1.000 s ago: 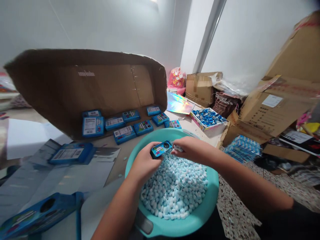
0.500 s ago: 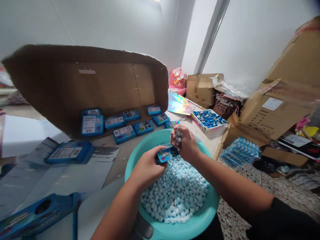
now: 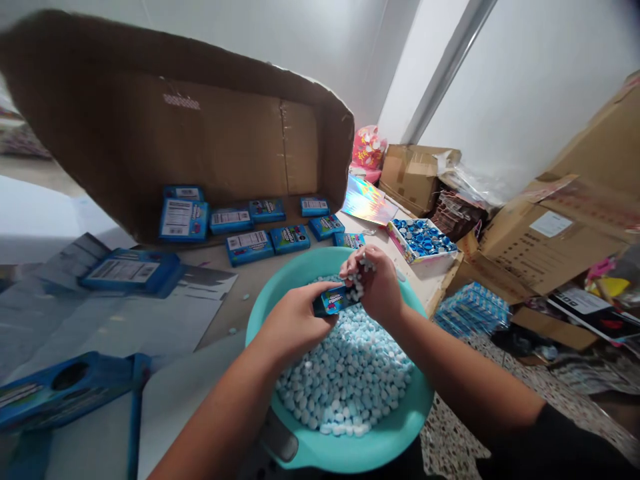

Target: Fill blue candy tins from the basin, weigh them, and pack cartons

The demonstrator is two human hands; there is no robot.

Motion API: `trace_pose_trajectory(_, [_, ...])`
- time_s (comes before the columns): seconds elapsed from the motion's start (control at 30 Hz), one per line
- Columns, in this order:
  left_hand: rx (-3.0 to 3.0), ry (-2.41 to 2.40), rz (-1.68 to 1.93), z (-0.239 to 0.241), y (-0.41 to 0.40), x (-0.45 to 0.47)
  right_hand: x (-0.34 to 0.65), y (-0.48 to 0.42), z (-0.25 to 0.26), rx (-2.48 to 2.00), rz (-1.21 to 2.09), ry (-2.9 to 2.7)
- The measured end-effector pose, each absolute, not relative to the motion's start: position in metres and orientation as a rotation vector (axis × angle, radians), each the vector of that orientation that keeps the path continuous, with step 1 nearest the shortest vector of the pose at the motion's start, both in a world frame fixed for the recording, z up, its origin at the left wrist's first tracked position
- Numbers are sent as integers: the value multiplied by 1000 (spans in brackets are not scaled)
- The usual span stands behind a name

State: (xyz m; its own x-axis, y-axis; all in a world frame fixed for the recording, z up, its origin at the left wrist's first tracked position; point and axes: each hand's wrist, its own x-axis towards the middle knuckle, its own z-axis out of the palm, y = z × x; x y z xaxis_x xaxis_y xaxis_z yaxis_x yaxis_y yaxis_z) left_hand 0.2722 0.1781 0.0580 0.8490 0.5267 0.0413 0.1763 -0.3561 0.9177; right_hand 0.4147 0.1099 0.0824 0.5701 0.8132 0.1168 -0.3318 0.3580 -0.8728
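My left hand (image 3: 300, 319) is closed around a small blue printed box (image 3: 333, 300), held on its side over a turquoise basin (image 3: 260, 293). Cupped at the box's right end, my right hand (image 3: 379, 283) holds a handful of small pale candies (image 3: 356, 283), and some of them tumble between the fingers by the box's dark end. White and light-blue candies (image 3: 345, 373) of the same kind fill much of the basin. Whether any candies are inside the box is hidden from this angle.
A large cardboard box (image 3: 225, 140) lies on its side behind the basin, with several blue boxes (image 3: 290, 238) in and before it. Blue-and-silver caps (image 3: 425, 238) fill a tray at right. Flat blue packaging (image 3: 65, 393) lies at left; cartons (image 3: 540, 227) stand at far right.
My right hand has loosened from a tight fist, and candies now spill at the box's end. The box stays in my left hand. The camera view has tilted slightly.
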Motion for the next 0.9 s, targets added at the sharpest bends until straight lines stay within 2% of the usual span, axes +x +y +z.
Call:
trace_pose_trajectory(0.77, [1914, 544, 407, 62, 179, 273, 417, 100, 80, -890, 756, -825])
trace_pose_trajectory(0.9, [1896, 581, 434, 60, 178, 273, 427, 100, 80, -1063, 645, -753])
